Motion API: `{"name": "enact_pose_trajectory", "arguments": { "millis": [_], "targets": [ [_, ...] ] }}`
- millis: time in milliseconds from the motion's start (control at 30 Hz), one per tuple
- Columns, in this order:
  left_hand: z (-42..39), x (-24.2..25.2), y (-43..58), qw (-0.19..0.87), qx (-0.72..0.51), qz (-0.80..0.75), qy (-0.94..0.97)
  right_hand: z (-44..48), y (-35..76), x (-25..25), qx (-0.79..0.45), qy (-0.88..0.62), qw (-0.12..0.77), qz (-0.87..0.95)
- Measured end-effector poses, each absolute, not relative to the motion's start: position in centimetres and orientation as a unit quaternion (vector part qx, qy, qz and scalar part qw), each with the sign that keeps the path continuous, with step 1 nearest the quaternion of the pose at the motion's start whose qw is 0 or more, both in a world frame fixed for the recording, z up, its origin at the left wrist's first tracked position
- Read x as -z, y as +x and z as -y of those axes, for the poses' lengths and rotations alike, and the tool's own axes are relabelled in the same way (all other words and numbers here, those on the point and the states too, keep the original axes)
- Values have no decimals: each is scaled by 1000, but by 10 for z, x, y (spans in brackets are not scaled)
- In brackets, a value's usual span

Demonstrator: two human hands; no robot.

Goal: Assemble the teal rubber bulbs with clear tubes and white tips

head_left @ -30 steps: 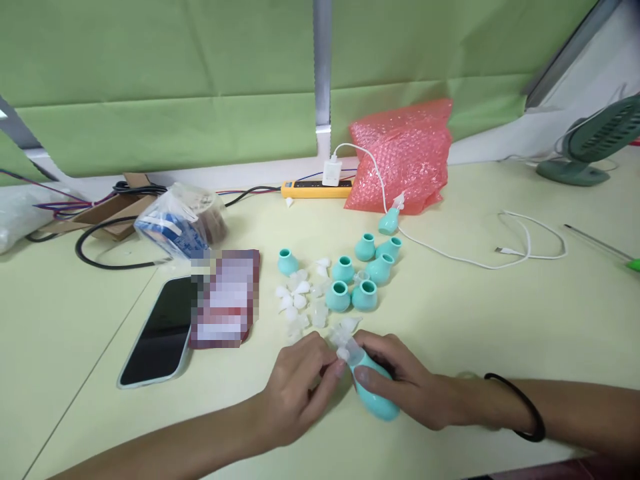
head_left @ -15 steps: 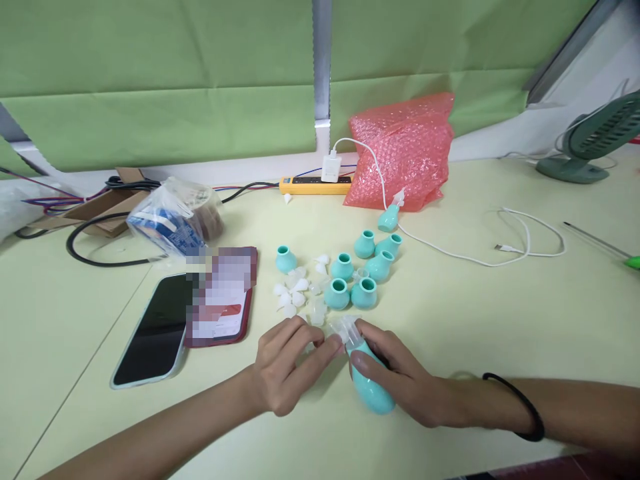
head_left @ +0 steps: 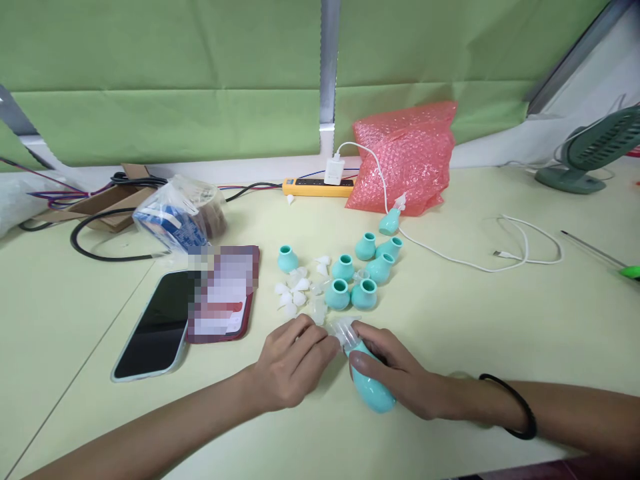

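Observation:
A turquoise squeeze bulb [head_left: 373,387] lies tilted in my right hand [head_left: 400,370], whose thumb and fingers wrap round its neck end. A clear plastic nozzle piece [head_left: 344,331] sits at the bulb's mouth, pointing up and left. My left hand [head_left: 300,363] is closed in a pinch at the nozzle's far end; its own fingers hide what it grips there. Just beyond the hands stand several open-necked turquoise bulbs [head_left: 338,295]. White soft tips [head_left: 293,297] lie in a small pile left of them, with clear plastic pieces [head_left: 319,309] among them.
Two phones [head_left: 155,327] lie at left, near a bagged blue-and-brown bundle [head_left: 175,217]. Behind are a yellow power strip [head_left: 315,188], a charger [head_left: 333,170] and pink bubble wrap [head_left: 405,160]. A bulb with its tip fitted [head_left: 390,220], a white cable [head_left: 465,263], a screwdriver [head_left: 597,252] and a fan [head_left: 590,153] lie farther right.
My left fingers have curled in more tightly at the nozzle. My right hand keeps its hold on the bulb. The camera view has shifted slightly.

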State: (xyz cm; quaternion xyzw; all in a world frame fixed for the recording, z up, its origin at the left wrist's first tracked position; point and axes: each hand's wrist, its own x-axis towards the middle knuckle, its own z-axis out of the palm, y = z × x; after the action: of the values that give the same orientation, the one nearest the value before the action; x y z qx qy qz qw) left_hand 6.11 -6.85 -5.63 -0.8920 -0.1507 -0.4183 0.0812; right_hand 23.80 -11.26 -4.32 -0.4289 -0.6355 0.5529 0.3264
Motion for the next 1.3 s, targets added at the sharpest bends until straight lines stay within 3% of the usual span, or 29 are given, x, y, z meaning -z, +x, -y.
{"name": "enact_pose_trajectory", "arguments": {
  "millis": [267, 467, 633, 833, 1100, 1300],
  "targets": [
    [70, 55, 63, -71, 446, 168, -876, 113, 239, 44, -640, -381, 319, 585],
    [70, 59, 60, -238, 487, 242, -804, 114, 240, 48, -638, -380, 376, 554],
    [66, 51, 61, -122, 451, 289, -835, 113, 242, 43, -594, -360, 322, 643],
    [57, 51, 62, -182, 459, 365, -789, 112, 241, 38, -556, -358, 321, 678],
    [61, 44, 61, -155, 484, 291, -810, 111, 238, 38, -539, -359, 286, 706],
    [69, 46, 58, -140, 424, 184, -876, 112, 238, 38, -513, -372, 269, 726]
  ]
}}
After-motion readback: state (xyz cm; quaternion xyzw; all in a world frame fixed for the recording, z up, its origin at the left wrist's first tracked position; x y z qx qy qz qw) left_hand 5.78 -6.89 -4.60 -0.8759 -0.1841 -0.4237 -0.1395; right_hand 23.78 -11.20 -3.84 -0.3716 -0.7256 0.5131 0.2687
